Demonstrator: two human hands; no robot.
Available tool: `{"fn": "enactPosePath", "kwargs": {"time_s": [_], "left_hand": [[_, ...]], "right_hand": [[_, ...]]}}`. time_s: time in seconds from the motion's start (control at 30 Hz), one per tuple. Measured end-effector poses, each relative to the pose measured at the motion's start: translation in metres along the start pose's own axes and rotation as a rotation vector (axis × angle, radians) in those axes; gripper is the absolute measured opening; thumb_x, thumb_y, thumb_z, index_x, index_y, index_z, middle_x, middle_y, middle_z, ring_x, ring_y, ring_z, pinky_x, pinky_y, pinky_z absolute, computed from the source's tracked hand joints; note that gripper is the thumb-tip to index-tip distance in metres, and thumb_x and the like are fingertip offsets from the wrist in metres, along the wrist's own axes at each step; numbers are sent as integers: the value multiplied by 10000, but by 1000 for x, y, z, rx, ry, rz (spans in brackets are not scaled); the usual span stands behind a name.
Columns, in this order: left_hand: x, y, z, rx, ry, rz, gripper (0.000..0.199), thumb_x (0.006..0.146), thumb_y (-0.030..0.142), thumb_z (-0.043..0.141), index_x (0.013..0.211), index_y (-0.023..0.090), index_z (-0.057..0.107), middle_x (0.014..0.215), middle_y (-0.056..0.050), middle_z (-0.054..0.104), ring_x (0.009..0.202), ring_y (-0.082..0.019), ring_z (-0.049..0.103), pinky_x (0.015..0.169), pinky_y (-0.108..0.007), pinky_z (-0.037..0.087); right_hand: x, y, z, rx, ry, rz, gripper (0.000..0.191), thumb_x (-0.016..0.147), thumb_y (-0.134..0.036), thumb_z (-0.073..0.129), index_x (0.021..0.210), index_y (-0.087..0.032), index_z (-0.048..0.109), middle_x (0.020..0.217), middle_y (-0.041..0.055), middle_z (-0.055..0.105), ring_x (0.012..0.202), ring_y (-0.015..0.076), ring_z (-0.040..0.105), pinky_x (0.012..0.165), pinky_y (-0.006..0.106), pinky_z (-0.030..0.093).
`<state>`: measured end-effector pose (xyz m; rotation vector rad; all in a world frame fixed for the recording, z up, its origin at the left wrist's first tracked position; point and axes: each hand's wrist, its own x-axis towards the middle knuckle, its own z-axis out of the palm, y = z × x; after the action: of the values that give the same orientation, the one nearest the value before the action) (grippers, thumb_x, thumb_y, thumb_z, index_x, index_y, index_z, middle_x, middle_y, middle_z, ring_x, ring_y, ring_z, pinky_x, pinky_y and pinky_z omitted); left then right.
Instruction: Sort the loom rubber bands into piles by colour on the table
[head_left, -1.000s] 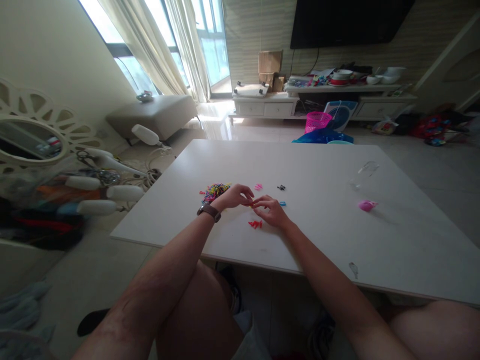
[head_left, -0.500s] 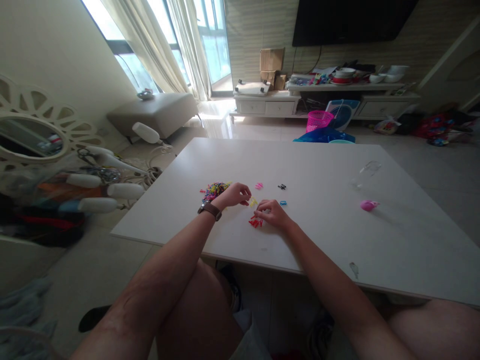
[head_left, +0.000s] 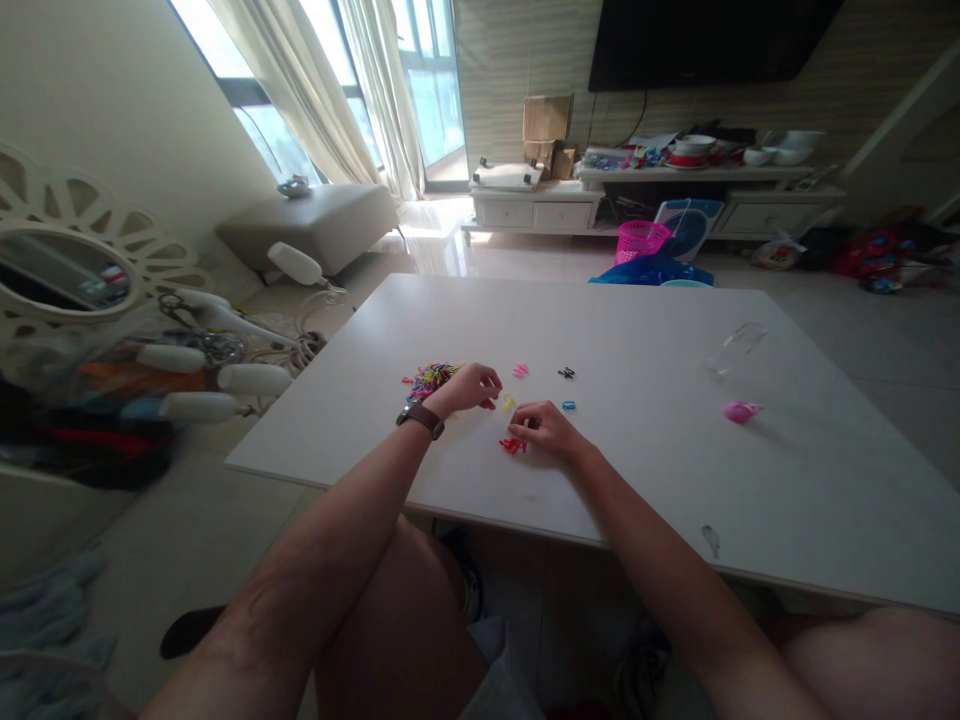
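My left hand (head_left: pixel 475 387) hovers at the right edge of a mixed heap of small coloured pieces (head_left: pixel 433 379), its thumb and fingers curved apart with nothing visible between them. My right hand (head_left: pixel 541 427) rests just above a small red pile (head_left: pixel 513 447), fingers bent together; what they hold, if anything, is too small to make out. Between both hands lie a few yellow pieces (head_left: pixel 509 401). Beyond them sit little groups of pink pieces (head_left: pixel 520 370) and black pieces (head_left: pixel 567 372), with blue pieces (head_left: pixel 568 405) right of my right hand.
On the right of the white table (head_left: pixel 645 340) are a clear plastic container (head_left: pixel 739 348) and a pink object (head_left: pixel 741 411). A translucent scrap (head_left: pixel 710 541) lies near the front edge. Past the far edge stands a pink basket (head_left: pixel 641 240).
Both hands stay nearly in place. The right fingers have drawn slightly closer together over the red pile, and a red piece near their tips no longer shows. The view has shifted slightly.
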<state>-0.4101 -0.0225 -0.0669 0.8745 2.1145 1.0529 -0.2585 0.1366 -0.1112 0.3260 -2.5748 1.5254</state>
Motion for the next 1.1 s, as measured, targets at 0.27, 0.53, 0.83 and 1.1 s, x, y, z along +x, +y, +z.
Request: {"fn": "enactPosePath", "kwargs": {"time_s": [0.27, 0.53, 0.83, 1.1], "left_hand": [[-4, 1, -15, 19, 140, -99, 97, 778, 117, 639, 866, 112, 678, 786, -71, 715, 618, -149, 713, 536, -187, 508], [-6, -21, -32, 290, 216, -211, 164, 634, 64, 668, 780, 122, 717, 675, -42, 707, 618, -143, 660, 534, -185, 460], [-4, -21, -25, 515, 72, -258, 159, 592, 64, 644, 689, 146, 739, 632, -33, 684, 648, -159, 638, 564, -198, 444], [-1, -4, -18, 311, 32, -13, 102, 720, 167, 653, 792, 132, 716, 687, -34, 692, 604, -121, 621, 552, -190, 452]], "right_hand": [[-1, 1, -1, 33, -86, 50, 378, 873, -472, 625, 735, -141, 744, 614, 6, 604, 558, 95, 470, 546, 225, 340], [2, -1, 0, 1, 150, -33, 313, 871, -374, 605, 653, -167, 693, 700, 30, 653, 635, 127, 528, 605, 261, 384], [3, 1, 2, -37, 196, -59, 287, 870, -328, 612, 627, -179, 648, 694, 17, 622, 626, 122, 526, 589, 265, 394], [4, -1, 4, -130, 329, -91, 143, 881, -304, 624, 817, -219, 719, 994, 64, 684, 978, 203, 610, 757, 321, 494]]}}
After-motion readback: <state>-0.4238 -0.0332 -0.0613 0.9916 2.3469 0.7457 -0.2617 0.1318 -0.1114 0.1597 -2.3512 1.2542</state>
